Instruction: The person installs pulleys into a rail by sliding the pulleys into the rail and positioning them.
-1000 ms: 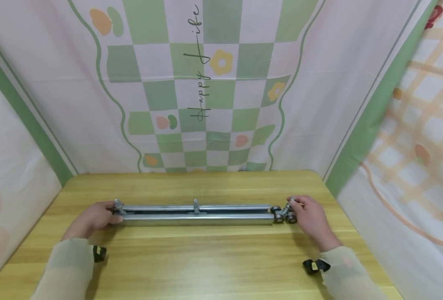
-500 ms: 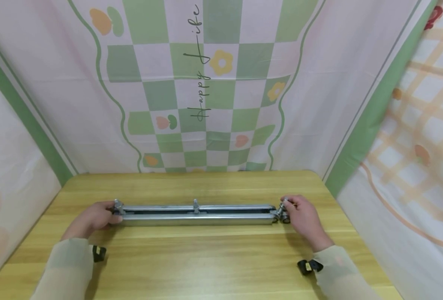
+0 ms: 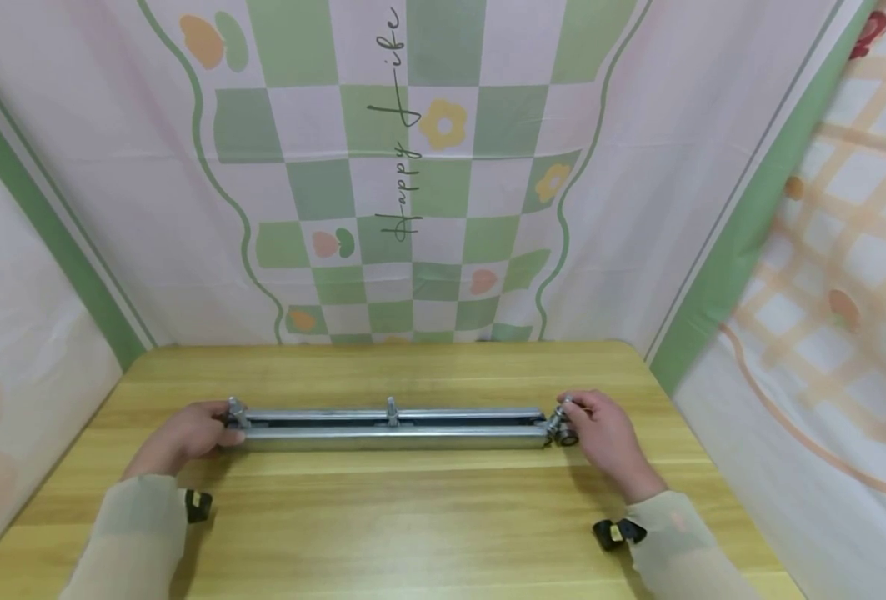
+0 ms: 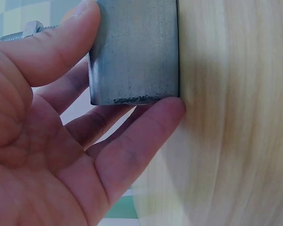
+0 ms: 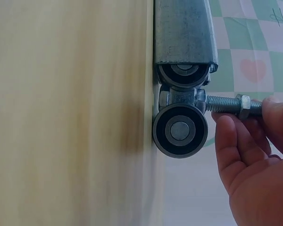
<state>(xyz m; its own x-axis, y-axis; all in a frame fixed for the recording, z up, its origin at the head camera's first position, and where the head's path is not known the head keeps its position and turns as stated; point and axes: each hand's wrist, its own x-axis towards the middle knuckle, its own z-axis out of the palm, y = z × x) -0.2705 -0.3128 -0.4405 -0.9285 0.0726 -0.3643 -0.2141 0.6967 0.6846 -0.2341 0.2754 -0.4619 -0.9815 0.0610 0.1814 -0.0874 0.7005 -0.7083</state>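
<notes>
A long galvanized steel track [image 3: 397, 439] lies across the table, its slot facing up. At its left end my left hand [image 3: 190, 432] grips it, thumb on the side wall [image 4: 137, 47] and fingers around the end. My right hand [image 3: 609, 437] pinches the threaded bolt [image 5: 221, 104] of a roller trolley at the other end. The trolley's front wheels [image 5: 183, 77] sit partly inside the track mouth, while a rear wheel [image 5: 179, 131] is outside. Two more upright bolts rise from the slot, a left bolt [image 3: 236, 410] near my left hand and a middle bolt [image 3: 392, 412].
Beneath everything is a wood-grain table [image 3: 412, 517] with rounded far corners. A checkered curtain [image 3: 382, 192] hangs behind the table's far edge, and further patterned cloth [image 3: 825, 333] hangs at the right side. Black wrist-camera mounts [image 3: 618, 533] sit by the sleeves.
My right hand has moved left with the roller trolley. Its front wheels went from outside the track's right end to partly inside. My left hand and the track have stayed put.
</notes>
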